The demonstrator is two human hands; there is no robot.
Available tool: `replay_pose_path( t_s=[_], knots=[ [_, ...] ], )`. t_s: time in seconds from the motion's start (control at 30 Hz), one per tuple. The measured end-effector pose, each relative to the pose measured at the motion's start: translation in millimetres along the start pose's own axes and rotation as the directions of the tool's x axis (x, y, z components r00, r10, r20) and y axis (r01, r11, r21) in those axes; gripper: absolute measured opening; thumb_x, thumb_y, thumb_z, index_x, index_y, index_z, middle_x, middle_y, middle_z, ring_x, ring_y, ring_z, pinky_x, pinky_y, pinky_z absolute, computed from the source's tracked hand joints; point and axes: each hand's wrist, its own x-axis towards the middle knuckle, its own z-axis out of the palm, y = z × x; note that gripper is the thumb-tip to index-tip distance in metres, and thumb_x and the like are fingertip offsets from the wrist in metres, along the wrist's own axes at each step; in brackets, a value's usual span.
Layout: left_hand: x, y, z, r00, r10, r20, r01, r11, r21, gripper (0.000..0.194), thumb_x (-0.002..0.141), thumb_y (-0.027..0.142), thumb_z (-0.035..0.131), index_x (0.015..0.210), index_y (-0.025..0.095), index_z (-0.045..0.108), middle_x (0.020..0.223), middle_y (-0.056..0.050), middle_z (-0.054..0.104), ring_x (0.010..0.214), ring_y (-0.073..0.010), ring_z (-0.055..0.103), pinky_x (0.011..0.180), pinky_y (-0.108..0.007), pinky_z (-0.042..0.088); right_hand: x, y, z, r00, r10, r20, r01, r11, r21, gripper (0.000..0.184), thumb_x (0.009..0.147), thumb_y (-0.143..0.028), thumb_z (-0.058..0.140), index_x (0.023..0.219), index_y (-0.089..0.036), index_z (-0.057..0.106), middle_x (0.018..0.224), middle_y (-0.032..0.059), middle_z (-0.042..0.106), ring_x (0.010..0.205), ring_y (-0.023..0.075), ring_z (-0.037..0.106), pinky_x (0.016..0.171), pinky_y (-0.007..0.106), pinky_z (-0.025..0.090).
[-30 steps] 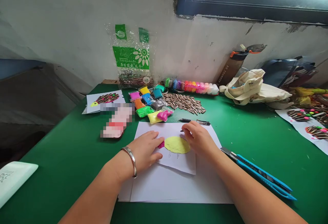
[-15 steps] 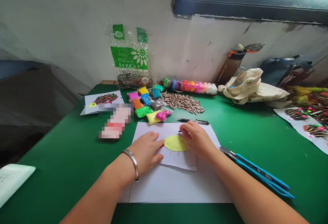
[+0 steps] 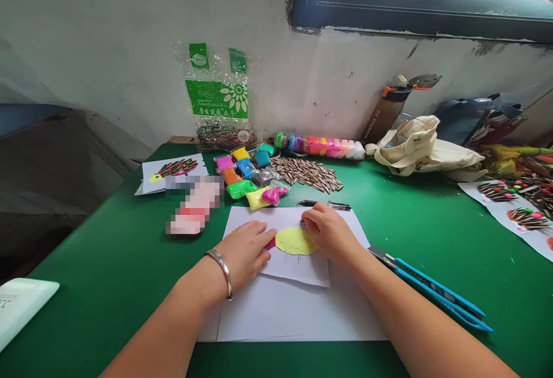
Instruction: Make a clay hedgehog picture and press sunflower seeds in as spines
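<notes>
A flat yellow oval of modelling clay [image 3: 296, 241] lies on a small sheet of paper [image 3: 298, 274], with thin pen-drawn legs below it. At its left end is a bit of magenta clay [image 3: 270, 244], partly under the fingertips of my left hand [image 3: 246, 251]. That hand lies flat on the paper with its fingers stretched out. My right hand [image 3: 330, 231] is at the oval's right end, thumb and fingers pinched round a small dark pointed thing [image 3: 303, 223]. Most of it is hidden by the fingers, so its kind is unclear.
Beyond the paper lie a black pen [image 3: 325, 204], bagged coloured clay [image 3: 246, 167] and a heap of sunflower seeds [image 3: 307, 174]. A blue utility knife [image 3: 440, 294] rests by my right forearm. At the left is a seed-covered hedgehog picture [image 3: 175, 169]; at the back stands a seed bag [image 3: 218, 101].
My left hand has shifted slightly left, uncovering more of the magenta clay. My right hand stays pinched at the yellow oval's right end. The view has moved a little.
</notes>
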Motion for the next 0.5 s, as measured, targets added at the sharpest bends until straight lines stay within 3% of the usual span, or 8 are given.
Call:
replay_pose_path(
  t_s=[0.1, 0.2, 0.33, 0.5],
  knots=[
    [1, -3, 2.4, 1.0, -0.001, -0.001, 0.001, 1.0, 0.015, 0.029, 0.089, 0.023, 0.047, 0.115, 0.019, 0.058, 0.122, -0.012, 0.054, 0.117, -0.0274, 0.049, 0.1, -0.041, 0.042, -1, -2, 0, 0.997, -0.02, -0.08, 0.023, 0.999, 0.034, 0.025, 0.088, -0.015, 0.048, 0.101, -0.02, 0.069, 0.091, 0.0074, 0.061, 0.078, 0.0179, 0.056, 0.069, 0.029, 0.044],
    [1, -5, 2.3, 1.0, -0.001, -0.01, 0.001, 1.0, 0.021, 0.027, 0.09, 0.025, 0.046, 0.113, 0.018, 0.059, 0.12, -0.012, 0.056, 0.116, -0.027, 0.049, 0.1, -0.041, 0.042, -5, -13, -2, 0.978, -0.151, -0.144, 0.158, 0.987, 0.035, 0.028, 0.089, -0.014, 0.046, 0.104, -0.02, 0.069, 0.096, 0.0098, 0.063, 0.087, 0.0205, 0.055, 0.075, 0.032, 0.044],
    [0, -5, -1.7, 1.0, -0.004, -0.002, 0.004, 0.999, 0.043, 0.026, 0.091, 0.025, 0.047, 0.11, 0.016, 0.061, 0.118, -0.012, 0.057, 0.114, -0.0274, 0.051, 0.099, -0.042, 0.043, -13, -33, -4, 0.942, -0.336, -0.002, 0.336, 0.942, 0.008, 0.026, 0.086, -0.014, 0.05, 0.103, -0.023, 0.069, 0.102, 0.0091, 0.064, 0.092, 0.0216, 0.052, 0.081, 0.036, 0.041],
    [-1, -2, -3.8, 0.999, -0.03, 0.024, 0.029, 0.998, 0.054, 0.027, 0.09, 0.025, 0.05, 0.112, 0.015, 0.061, 0.12, -0.013, 0.056, 0.115, -0.0282, 0.051, 0.1, -0.043, 0.043, -18, -43, 2, 0.916, -0.381, 0.128, 0.388, 0.921, -0.031, 0.029, 0.084, -0.018, 0.056, 0.11, -0.027, 0.066, 0.114, 0.0075, 0.061, 0.099, 0.0238, 0.048, 0.083, 0.039, 0.036]
  ],
)
